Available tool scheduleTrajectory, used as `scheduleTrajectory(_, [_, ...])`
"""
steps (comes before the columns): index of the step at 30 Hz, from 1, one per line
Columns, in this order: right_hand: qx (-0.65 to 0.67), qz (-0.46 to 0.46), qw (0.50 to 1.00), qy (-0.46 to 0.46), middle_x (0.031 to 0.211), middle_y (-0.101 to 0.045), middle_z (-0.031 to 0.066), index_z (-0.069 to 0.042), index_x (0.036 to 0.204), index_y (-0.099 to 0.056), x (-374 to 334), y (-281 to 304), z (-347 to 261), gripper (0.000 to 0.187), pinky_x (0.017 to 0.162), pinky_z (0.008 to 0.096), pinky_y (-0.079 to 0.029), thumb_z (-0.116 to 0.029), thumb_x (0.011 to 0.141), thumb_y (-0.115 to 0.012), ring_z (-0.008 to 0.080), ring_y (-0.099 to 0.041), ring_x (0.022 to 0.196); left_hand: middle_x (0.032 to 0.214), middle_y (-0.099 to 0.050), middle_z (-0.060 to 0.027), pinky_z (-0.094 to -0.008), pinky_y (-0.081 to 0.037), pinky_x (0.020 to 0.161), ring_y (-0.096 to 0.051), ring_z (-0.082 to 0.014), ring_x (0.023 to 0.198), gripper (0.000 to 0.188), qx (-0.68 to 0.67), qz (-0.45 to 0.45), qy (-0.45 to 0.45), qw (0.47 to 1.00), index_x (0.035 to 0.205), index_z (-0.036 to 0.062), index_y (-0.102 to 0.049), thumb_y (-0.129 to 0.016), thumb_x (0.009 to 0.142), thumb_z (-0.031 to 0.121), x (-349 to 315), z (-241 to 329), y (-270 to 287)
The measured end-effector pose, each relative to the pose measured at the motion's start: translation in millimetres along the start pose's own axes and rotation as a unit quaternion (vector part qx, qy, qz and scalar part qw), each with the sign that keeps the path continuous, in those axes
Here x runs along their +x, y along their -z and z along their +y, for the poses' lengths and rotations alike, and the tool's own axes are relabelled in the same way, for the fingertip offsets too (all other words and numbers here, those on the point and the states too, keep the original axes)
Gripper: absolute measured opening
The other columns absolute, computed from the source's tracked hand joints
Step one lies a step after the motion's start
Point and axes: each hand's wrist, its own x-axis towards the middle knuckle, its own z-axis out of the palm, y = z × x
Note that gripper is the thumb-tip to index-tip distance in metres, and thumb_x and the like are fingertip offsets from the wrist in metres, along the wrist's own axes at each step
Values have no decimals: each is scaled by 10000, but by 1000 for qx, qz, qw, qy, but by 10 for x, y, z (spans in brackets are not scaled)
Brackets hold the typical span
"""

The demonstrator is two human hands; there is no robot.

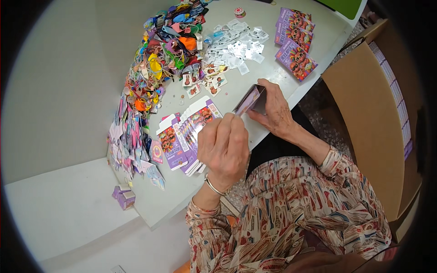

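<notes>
My right hand (276, 111) grips a small open carton (249, 98) by its side, thumb below and fingers at the far edge. The carton's open end faces up, and something pale pink and purple shows in it. My left hand (224, 148), a bracelet at its wrist, is closed with fingertips against the carton's near left end; what it pinches is hidden behind the knuckles. Left of that hand, flat unfolded purple cartons (174, 143) with cartoon pictures lie in an overlapping stack. Beyond them are small picture cards (213, 81) and a spread of small white packets (236, 43).
A long heap of colourful small bagged items (170, 50) runs along the wall, with pink and blue foil pieces (129, 136) nearer. Filled purple boxes (296, 57) lie at the table's right edge. A large brown carton (368, 104) holding rows of boxes stands right.
</notes>
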Motion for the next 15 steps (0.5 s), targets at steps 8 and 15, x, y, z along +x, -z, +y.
scheduleTrajectory(8, [-31,28,998,37,1089,-513,214,47,1276,-363,48,-10,-59,785,881,441,-423,-156,663,-810,384,-508,1005,1073,-599,-74,-411,-390,866,-526,-282,1011,243,90,-118,37,988,966,31,-625,-652,725,21,54,-66,-271])
scheduleTrajectory(15, [-56,25,998,28,1063,-525,207,62,1271,-374,95,-14,-56,760,862,439,-426,-182,685,-793,371,-507,977,1232,-482,-161,-522,-226,985,-371,-345,1215,232,139,-199,46,969,970,43,-640,-665,744,88,117,-79,-245])
